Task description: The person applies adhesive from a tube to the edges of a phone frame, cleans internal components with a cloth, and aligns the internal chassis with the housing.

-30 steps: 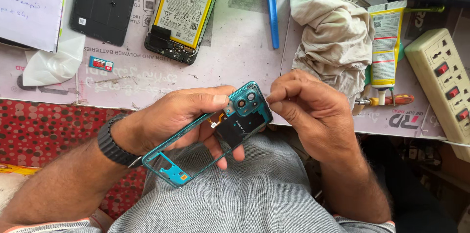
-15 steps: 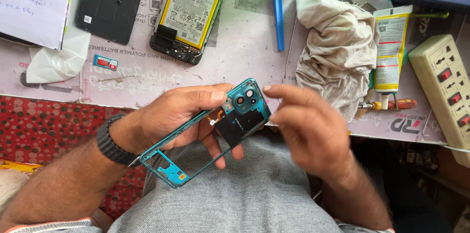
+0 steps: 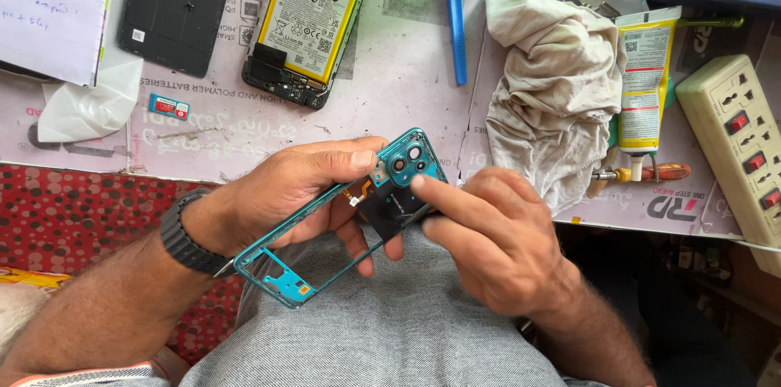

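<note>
A teal phone mid-frame (image 3: pixel 286 278) with a camera module at its upper end is held over my lap. My left hand (image 3: pixel 285 196), with a black watch on the wrist, grips the frame along its upper edge, thumb near the camera block. My right hand (image 3: pixel 488 236) reaches in from the right, its index fingertip pressing the black part just under the camera lenses. On the table lies an opened phone (image 3: pixel 307 25) showing its yellow-edged battery, and beside it a black back panel (image 3: pixel 177 5) dotted with small screws.
A crumpled beige cloth (image 3: pixel 553 102), a blue pry tool (image 3: pixel 454 13), a yellow glue tube (image 3: pixel 643 82), a small screwdriver (image 3: pixel 643 174) and a cream power strip (image 3: pixel 736 143) lie on the pale work mat (image 3: pixel 399 86). White paper (image 3: pixel 49 5) sits at far left.
My right hand shifted from pinching at the frame's camera end to pressing one extended index finger on the black part below the lenses. The left hand keeps its hold.
</note>
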